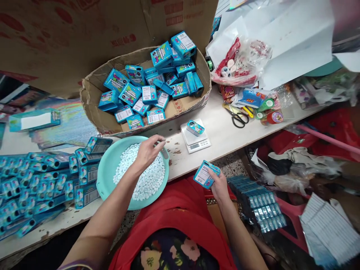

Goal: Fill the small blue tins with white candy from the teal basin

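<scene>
My left hand is over the right side of a turquoise plastic basin, its fingers curled together near the rim. What they hold, if anything, is hidden. Small white candies lie heaped in the basin. In front of my lap, my right hand grips a blue candy box by its right edge, the label side facing up. A small white digital scale stands on the table between both hands, bearing another blue candy box.
Behind the basin, a cardboard tray contains many blue boxes. More boxes stand in rows at the left. Black-handled scissors, tape rolls and plastic bags lie to the right. Packed blue boxes sit below the table edge.
</scene>
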Demonstrator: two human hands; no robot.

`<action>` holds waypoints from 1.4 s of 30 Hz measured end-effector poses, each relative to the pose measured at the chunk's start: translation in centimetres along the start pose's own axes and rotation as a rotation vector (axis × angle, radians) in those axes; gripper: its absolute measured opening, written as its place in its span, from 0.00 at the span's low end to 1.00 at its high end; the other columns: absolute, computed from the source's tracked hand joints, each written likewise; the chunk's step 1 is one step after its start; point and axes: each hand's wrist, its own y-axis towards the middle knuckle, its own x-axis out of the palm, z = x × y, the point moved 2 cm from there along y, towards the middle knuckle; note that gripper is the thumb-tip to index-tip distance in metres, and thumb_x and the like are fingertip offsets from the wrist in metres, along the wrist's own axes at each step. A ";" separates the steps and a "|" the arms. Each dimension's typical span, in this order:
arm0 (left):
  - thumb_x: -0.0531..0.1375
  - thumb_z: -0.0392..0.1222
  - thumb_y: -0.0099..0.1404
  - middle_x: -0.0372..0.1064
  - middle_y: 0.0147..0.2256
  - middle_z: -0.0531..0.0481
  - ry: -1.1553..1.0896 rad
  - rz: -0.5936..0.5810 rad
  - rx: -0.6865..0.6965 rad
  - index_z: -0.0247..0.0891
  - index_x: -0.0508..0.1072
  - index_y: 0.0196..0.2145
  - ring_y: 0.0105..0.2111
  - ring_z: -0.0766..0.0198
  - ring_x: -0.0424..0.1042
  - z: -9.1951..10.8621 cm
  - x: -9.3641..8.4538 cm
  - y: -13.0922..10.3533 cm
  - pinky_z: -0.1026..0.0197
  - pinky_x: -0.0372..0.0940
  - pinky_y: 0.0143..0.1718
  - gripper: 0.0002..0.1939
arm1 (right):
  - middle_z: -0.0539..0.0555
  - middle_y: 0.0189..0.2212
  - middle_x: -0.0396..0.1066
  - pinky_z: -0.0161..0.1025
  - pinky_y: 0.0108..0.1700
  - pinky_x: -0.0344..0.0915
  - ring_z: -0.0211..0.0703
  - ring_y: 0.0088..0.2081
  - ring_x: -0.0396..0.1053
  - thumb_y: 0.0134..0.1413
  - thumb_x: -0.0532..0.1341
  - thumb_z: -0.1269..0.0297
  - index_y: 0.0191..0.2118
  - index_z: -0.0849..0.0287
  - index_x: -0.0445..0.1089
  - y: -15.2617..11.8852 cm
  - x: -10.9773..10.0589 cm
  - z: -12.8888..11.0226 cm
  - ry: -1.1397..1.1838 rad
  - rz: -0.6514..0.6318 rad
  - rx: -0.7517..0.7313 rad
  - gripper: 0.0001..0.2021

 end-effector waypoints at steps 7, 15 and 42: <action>0.55 0.48 0.62 0.75 0.34 0.51 -0.039 -0.040 -0.235 0.40 0.74 0.33 0.33 0.60 0.71 -4.7 -0.1 -4.9 0.61 0.61 0.38 0.12 | 0.48 0.29 0.77 0.41 0.37 0.72 0.41 0.29 0.74 0.35 0.74 0.58 0.34 0.58 0.72 -0.2 0.1 0.6 -0.022 0.004 -0.008 0.19; 0.54 0.42 0.66 0.72 0.42 0.48 0.141 -0.054 0.155 0.40 0.72 0.43 0.41 0.59 0.70 1.3 2.3 2.8 0.60 0.62 0.43 0.12 | 0.47 0.29 0.78 0.40 0.39 0.72 0.39 0.29 0.74 0.34 0.75 0.59 0.35 0.58 0.72 0.1 -0.3 0.5 -0.020 0.030 0.013 0.20; 0.64 0.46 0.61 0.71 0.46 0.44 -0.089 0.267 0.300 0.41 0.69 0.51 0.47 0.56 0.68 -2.9 -0.8 -7.8 0.55 0.62 0.49 0.21 | 0.63 0.52 0.67 0.57 0.60 0.58 0.57 0.56 0.63 0.37 0.72 0.49 0.52 0.60 0.65 2.1 10.6 0.7 -0.893 -0.334 -0.945 0.36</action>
